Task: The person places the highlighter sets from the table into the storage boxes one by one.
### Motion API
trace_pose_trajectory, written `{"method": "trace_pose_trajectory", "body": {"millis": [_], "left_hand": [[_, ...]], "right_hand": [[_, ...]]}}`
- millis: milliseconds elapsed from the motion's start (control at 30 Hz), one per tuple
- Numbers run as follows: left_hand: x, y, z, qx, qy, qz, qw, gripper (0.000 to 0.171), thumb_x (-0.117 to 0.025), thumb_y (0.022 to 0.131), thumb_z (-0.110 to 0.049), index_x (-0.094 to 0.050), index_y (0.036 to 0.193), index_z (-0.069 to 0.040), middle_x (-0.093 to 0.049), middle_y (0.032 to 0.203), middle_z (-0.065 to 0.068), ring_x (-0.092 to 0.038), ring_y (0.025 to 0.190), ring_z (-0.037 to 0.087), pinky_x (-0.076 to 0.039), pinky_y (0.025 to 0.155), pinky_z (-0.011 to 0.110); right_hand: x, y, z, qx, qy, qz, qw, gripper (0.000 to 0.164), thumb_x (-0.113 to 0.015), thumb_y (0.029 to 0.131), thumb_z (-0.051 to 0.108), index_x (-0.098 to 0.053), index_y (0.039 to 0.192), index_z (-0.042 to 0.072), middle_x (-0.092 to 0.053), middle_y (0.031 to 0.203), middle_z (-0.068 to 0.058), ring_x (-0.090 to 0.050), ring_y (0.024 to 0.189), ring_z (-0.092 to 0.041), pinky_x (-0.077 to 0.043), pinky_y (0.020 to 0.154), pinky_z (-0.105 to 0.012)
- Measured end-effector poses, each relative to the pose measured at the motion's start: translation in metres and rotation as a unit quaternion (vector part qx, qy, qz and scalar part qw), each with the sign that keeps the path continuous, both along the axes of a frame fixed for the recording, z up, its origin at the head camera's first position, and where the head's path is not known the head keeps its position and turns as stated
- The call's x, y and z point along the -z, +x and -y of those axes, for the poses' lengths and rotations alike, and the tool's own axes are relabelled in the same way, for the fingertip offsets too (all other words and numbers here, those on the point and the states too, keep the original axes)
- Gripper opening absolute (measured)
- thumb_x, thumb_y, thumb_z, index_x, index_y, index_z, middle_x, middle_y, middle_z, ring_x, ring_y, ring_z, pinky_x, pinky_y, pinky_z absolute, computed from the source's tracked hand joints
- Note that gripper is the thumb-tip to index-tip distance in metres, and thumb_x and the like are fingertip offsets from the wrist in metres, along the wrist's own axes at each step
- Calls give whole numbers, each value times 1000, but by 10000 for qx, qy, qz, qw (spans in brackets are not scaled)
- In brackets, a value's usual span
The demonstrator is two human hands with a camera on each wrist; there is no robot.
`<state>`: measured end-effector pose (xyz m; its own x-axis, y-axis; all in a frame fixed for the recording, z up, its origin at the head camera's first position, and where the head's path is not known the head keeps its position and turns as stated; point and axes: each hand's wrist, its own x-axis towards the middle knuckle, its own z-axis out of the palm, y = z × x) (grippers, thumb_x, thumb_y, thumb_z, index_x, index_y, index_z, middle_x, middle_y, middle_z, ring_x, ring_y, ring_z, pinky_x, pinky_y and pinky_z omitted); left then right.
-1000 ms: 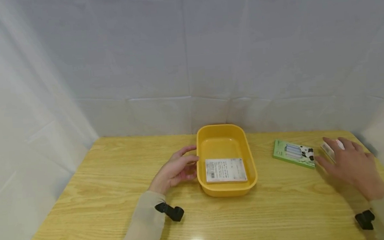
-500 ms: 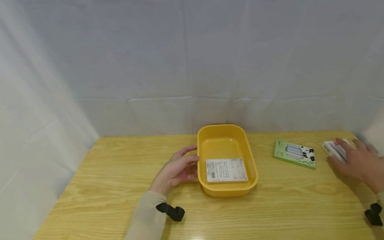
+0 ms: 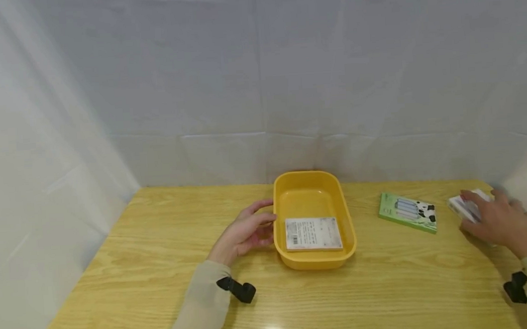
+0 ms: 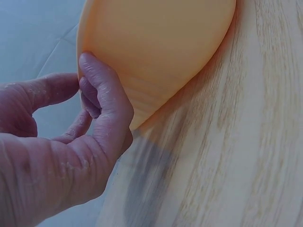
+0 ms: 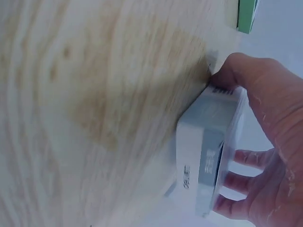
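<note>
My left hand (image 3: 247, 231) is at the left side of a yellow plastic tray (image 3: 349, 229), thumb and bent fingers at its rim; the left wrist view shows the fingers against the tray's outer wall (image 4: 165, 47). A booklet-like item (image 3: 314, 234) with a printed, barcoded face lies flat in the tray's near half. At the table's right, my right hand (image 3: 507, 222) grips a small white box (image 3: 467, 207) with grey panels and printing. In the right wrist view the thumb is at one end of the box (image 5: 194, 151), and fingertips reach its far side.
A flat green box (image 3: 407, 212) with a panda picture lies between the tray and my right hand. The wooden table (image 3: 160, 251) meets white sheeting (image 3: 218, 87) along its back edge. Black wrist mounts (image 3: 237, 289) sit on both sleeves.
My right hand has moved slightly right and settled around the white box, which has shifted and turned a little. My left hand stays at the tray; the head view drifts slightly.
</note>
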<state>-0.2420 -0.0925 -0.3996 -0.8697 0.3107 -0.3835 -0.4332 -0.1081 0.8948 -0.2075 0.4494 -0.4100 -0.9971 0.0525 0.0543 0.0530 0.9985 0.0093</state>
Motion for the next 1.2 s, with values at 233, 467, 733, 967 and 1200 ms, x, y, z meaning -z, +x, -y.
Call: {"method": "trace_pose_trajectory", "body": {"millis": [233,467,733,967,1200], "left_hand": [[-1,0,1,-72,5,59,10000,54,-59,100,-11,-45,151,-20,-61,118,12,-60,87,16,-53,66,27],[-2,1,2,-29,-48,61,10000,55,-59,101,-12,-43,153,-20,-60,123,13,-60,89,17,-54,67,27],[-2,2,2,28,-53,38,10000,54,-59,101,-12,-43,152,-21,-60,122,13,-59,89,18,-53,67,27],[-2,2,2,41,-54,18,10000,55,-59,101,-13,-43,153,-20,-61,119,12,-59,86,16,-53,66,26],[-1,2,2,16,-48,13,10000,54,-59,101,-12,-43,152,-20,-61,115,10,-58,84,15,-52,64,25]], "right_hand": [[-3,1,12,217,190,-238,9993,68,-77,83,25,-44,139,3,-31,130,-47,-36,99,-73,-38,73,-80],[-3,6,18,290,202,-471,9983,67,-82,78,17,-45,132,4,-28,136,-40,-32,104,-75,-31,79,-85],[-5,13,25,172,404,-595,9973,72,-85,75,19,-44,134,6,-27,138,-39,-32,104,-75,-29,80,-87],[-12,19,36,-303,514,-1103,9921,73,-89,74,21,-46,131,9,-32,138,-39,-36,101,-76,-33,71,-86],[-22,20,48,-580,469,-1426,9870,72,-88,74,20,-47,133,10,-34,141,-38,-38,106,-75,-32,72,-86]]}}
